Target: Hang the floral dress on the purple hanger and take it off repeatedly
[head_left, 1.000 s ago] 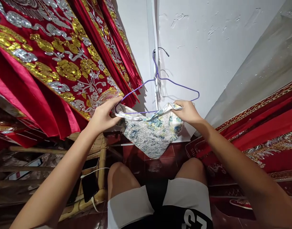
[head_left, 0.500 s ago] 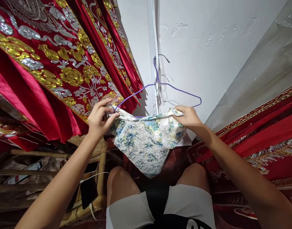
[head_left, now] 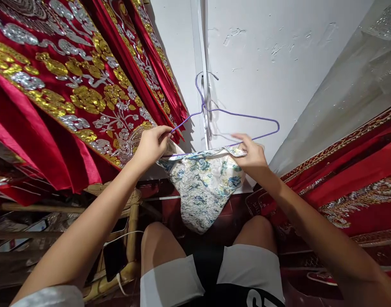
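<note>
In the head view a white garment with blue and green flowers [head_left: 204,183] hangs spread between my hands, its lower end tapering above the floor. A purple wire hanger [head_left: 243,114] stands upright behind its top edge. My left hand [head_left: 155,145] is closed around the hanger's left arm, with the garment's left corner at the fingers. My right hand [head_left: 251,152] pinches the garment's top edge, index finger lifted off. The hanger's right end sticks out bare beyond my right hand. The hanger's lower bar passes partly behind the cloth.
Red embroidered cloths [head_left: 89,98] hang at the left, with more red beaded fabric [head_left: 358,200] at the right. A white wall [head_left: 246,55] with a vertical strip stands ahead. A bamboo stand [head_left: 131,238] at lower left holds a dark phone [head_left: 115,258] with a white cable.
My left hand has moved right and up, closing over the hanger's arm. The hanger has tilted and its right end has shifted right. My right index finger has lifted from the cloth.
</note>
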